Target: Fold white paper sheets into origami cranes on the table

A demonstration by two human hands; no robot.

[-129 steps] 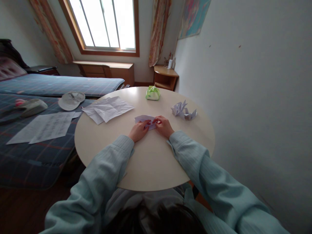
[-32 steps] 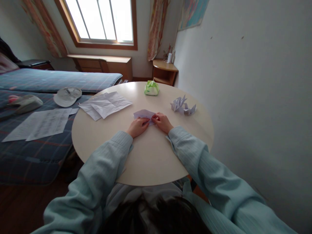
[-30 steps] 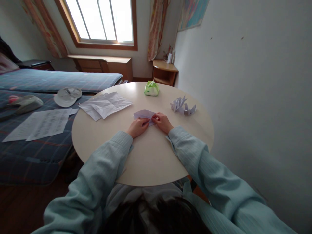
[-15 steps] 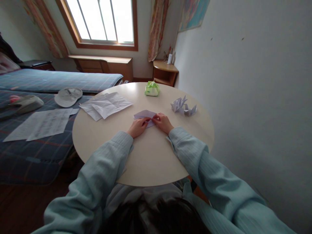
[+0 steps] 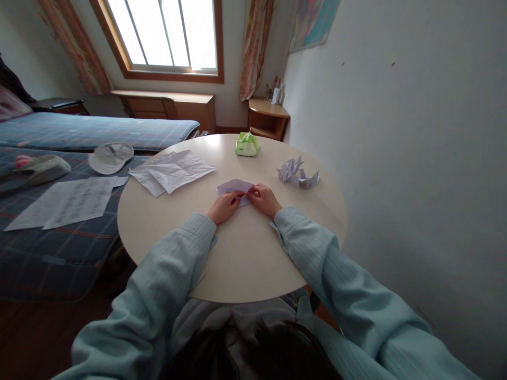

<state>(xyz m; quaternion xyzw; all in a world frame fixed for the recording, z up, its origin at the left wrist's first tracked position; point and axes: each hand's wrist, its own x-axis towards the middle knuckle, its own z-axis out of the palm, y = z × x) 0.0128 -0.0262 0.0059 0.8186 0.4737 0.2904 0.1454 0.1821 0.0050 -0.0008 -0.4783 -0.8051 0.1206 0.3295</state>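
A folded sheet of pale lilac-white paper point(image 5: 235, 185) lies in the middle of the round table point(image 5: 245, 253). My left hand point(image 5: 225, 206) pinches its near edge with curled fingers. From the other side my right hand point(image 5: 264, 199) grips the paper, its fingertips almost meeting those of the left. The hands cover the paper's near part, so the fold between them is hidden. To the right stand several folded paper figures point(image 5: 291, 169) with pointed tips.
Creased white sheets point(image 5: 178, 169) lie on the table's left side. A green tissue pack point(image 5: 246, 144) stands at the far edge. Left of the table, a bed point(image 5: 71, 258) holds a pale cap point(image 5: 111, 158) and printed sheets point(image 5: 79, 200). A white wall point(image 5: 415, 158) rises on the right.
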